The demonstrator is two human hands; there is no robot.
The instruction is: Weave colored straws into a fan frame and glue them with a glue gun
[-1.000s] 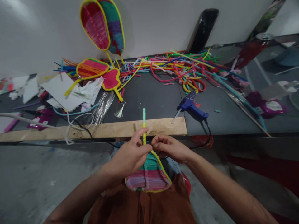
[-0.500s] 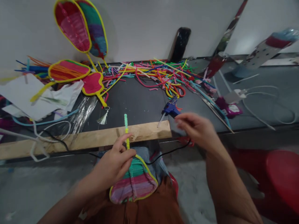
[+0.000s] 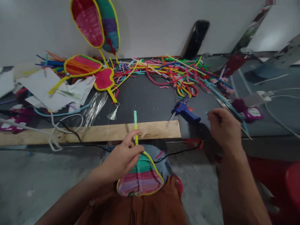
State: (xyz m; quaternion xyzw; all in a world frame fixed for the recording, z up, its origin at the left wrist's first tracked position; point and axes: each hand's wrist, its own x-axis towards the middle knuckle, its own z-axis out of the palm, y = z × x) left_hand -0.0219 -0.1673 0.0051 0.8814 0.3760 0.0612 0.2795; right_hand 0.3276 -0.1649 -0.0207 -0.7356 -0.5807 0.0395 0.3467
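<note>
On my lap lies a striped pipe-cleaner fan [image 3: 150, 178] with a yellow edge and a stem wound in yellow and mint green. My left hand [image 3: 126, 153] pinches it where the stem meets the fan. My right hand [image 3: 223, 128] is above the table edge, with fingers drawn together. A tiny teal speck shows at its fingertips, too small to name. Left of that hand, a blue glue gun [image 3: 186, 112] rests on the table, its wire stand near the wooden board [image 3: 159, 129].
Loose pipe cleaners [image 3: 164, 70] are heaped along the wall. Finished fans [image 3: 87, 23] lean at the back left, near paper scraps [image 3: 44, 90]. A phone [image 3: 195, 39] stands against the wall. A can [image 3: 237, 62] and a white charger [image 3: 256, 98] are at the right. A black cord [image 3: 180, 152] crosses my lap.
My right hand has moved right, away from the glue gun, whose handle now shows fully. My left hand keeps its hold on the fan. The whole view has shifted slightly.
</note>
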